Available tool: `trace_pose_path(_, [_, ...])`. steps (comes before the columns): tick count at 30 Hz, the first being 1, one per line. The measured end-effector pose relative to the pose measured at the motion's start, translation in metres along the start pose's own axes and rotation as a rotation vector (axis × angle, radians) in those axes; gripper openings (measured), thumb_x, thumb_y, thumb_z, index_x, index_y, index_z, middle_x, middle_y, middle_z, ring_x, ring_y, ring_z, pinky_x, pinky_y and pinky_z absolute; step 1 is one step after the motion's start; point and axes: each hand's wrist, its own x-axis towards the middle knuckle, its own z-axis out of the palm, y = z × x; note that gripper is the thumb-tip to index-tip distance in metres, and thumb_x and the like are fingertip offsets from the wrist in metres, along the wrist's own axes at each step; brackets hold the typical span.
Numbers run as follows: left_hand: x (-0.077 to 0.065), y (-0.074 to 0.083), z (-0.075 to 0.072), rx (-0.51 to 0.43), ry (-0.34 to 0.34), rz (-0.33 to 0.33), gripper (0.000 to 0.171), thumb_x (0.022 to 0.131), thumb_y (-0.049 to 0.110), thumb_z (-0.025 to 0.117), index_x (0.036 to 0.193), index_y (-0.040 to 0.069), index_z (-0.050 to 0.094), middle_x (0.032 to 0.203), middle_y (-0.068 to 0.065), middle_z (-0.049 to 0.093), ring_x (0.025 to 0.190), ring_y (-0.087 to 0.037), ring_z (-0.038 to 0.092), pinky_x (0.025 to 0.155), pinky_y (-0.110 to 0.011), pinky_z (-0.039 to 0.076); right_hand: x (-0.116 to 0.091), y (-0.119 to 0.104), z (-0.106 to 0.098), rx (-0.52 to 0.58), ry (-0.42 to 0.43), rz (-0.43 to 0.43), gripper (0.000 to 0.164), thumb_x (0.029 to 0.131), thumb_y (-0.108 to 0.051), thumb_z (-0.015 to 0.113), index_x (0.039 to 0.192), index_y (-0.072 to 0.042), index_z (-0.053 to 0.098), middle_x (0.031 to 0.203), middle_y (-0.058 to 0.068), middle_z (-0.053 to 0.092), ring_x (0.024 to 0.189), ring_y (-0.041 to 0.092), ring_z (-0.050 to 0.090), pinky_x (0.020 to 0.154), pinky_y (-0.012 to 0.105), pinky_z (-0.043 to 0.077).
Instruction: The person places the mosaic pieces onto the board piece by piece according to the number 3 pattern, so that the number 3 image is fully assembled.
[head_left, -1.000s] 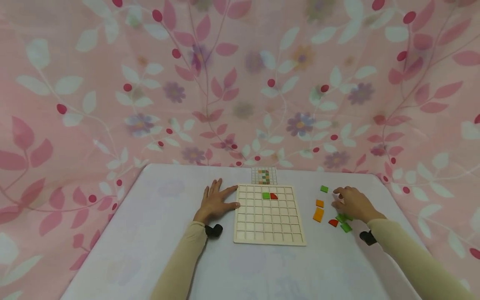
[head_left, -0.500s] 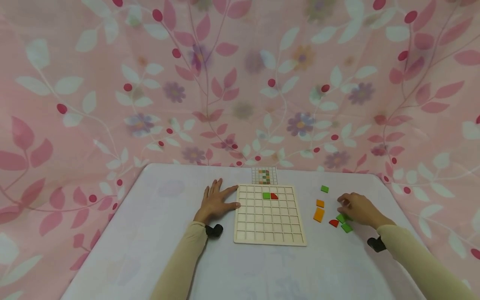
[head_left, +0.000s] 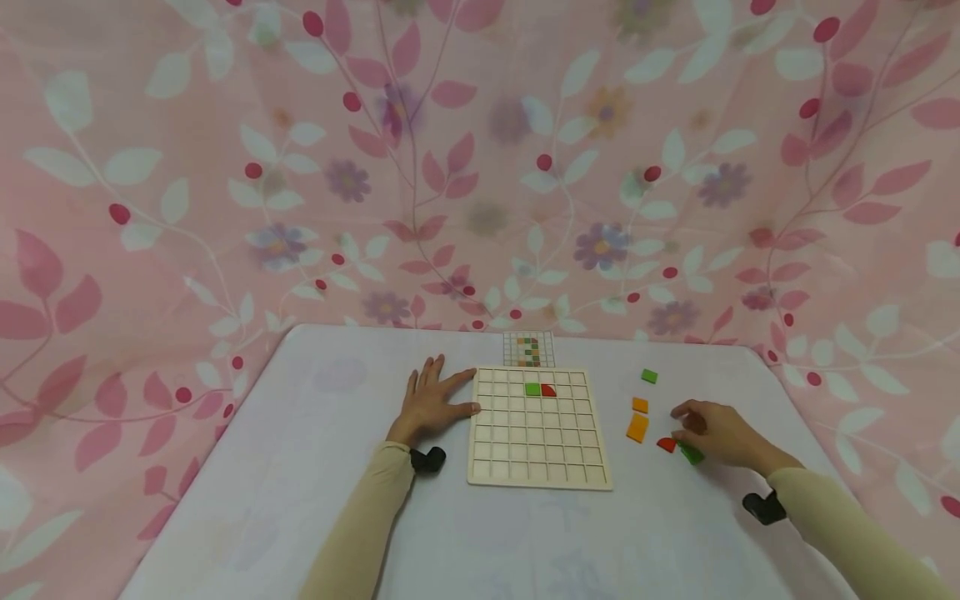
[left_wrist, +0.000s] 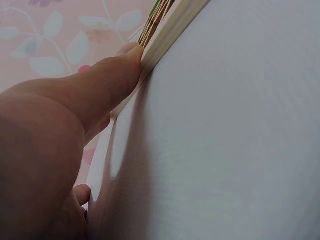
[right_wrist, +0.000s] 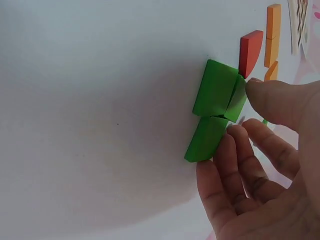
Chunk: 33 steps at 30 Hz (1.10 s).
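A pale wooden grid board (head_left: pixel 536 433) lies on the table with a green square tile (head_left: pixel 532 389) and a red quarter-round tile (head_left: pixel 549 390) in its upper part. My left hand (head_left: pixel 430 408) is spread at the board's left edge, thumb and forefinger touching the rim. Over on the right, my right hand (head_left: pixel 723 433) is at a cluster of green tiles (right_wrist: pixel 216 89). In the right wrist view its thumb (right_wrist: pixel 275 102) is right at one green tile and its fingertips reach the lower one (right_wrist: pixel 206 139). A loose red quarter-round tile (right_wrist: pixel 251 52) lies beside the cluster.
Orange tiles (head_left: pixel 637 428) lie between the board and my right hand, with a single green tile (head_left: pixel 649 377) farther back. A printed pattern card (head_left: pixel 528 349) sits behind the board. Pink floral cloth (head_left: pixel 480 167) hangs behind the white-covered table (head_left: pixel 480 550).
My right hand has moved back toward me and down onto the green tiles, covering some of them in the head view. My left hand and the board have stayed put.
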Motion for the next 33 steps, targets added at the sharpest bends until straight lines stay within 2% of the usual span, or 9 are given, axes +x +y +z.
trace_pose_path(8, [0.000, -0.006, 0.001, 0.020, -0.002, -0.008, 0.075, 0.094, 0.057, 0.071, 0.161, 0.031, 0.047, 0.177, -0.023, 0.009, 0.165, -0.044, 0.001, 0.130, -0.067, -0.003, 0.006, -0.011, 0.012, 0.012, 0.024, -0.038, 0.037, 0.095, -0.027, 0.080, 0.122, -0.004, 0.069, 0.099, 0.000, 0.070, 0.089, 0.015, 0.061, 0.078, 0.025, 0.057])
trace_pose_path(17, [0.001, -0.006, 0.003, 0.006, 0.003, -0.009, 0.074, 0.094, 0.057, 0.072, 0.160, 0.033, 0.049, 0.178, -0.021, 0.010, 0.166, -0.043, 0.002, 0.130, -0.067, -0.001, 0.020, -0.035, 0.024, -0.002, 0.008, -0.007, 0.037, 0.099, -0.028, 0.076, 0.127, -0.006, 0.067, 0.093, 0.000, 0.067, 0.081, 0.015, 0.057, 0.072, 0.031, 0.055])
trace_pose_path(22, [0.002, -0.007, 0.006, 0.000, 0.002, 0.007, 0.075, 0.095, 0.057, 0.071, 0.161, 0.031, 0.047, 0.177, -0.023, 0.008, 0.165, -0.045, 0.000, 0.130, -0.066, -0.005, 0.026, -0.038, 0.027, -0.002, 0.015, -0.017, 0.026, 0.099, -0.024, 0.076, 0.119, -0.008, 0.069, 0.090, -0.002, 0.066, 0.080, 0.014, 0.057, 0.070, 0.027, 0.053])
trace_pose_path(26, [0.002, -0.005, 0.004, 0.003, 0.011, 0.017, 0.075, 0.095, 0.058, 0.071, 0.161, 0.030, 0.048, 0.177, -0.024, 0.010, 0.165, -0.046, 0.002, 0.130, -0.067, -0.003, 0.029, -0.038, 0.028, -0.011, 0.042, -0.044, 0.018, 0.098, -0.020, 0.076, 0.110, -0.007, 0.069, 0.090, -0.003, 0.065, 0.082, 0.014, 0.056, 0.071, 0.026, 0.052])
trace_pose_path(33, [0.001, 0.000, 0.001, 0.026, 0.007, 0.003, 0.072, 0.095, 0.057, 0.072, 0.160, 0.033, 0.049, 0.178, -0.022, 0.011, 0.165, -0.044, 0.004, 0.130, -0.067, 0.001, 0.029, -0.040, 0.030, 0.006, 0.062, -0.045, 0.018, 0.098, -0.017, 0.077, 0.108, -0.006, 0.068, 0.095, 0.000, 0.070, 0.083, 0.013, 0.060, 0.071, 0.025, 0.055])
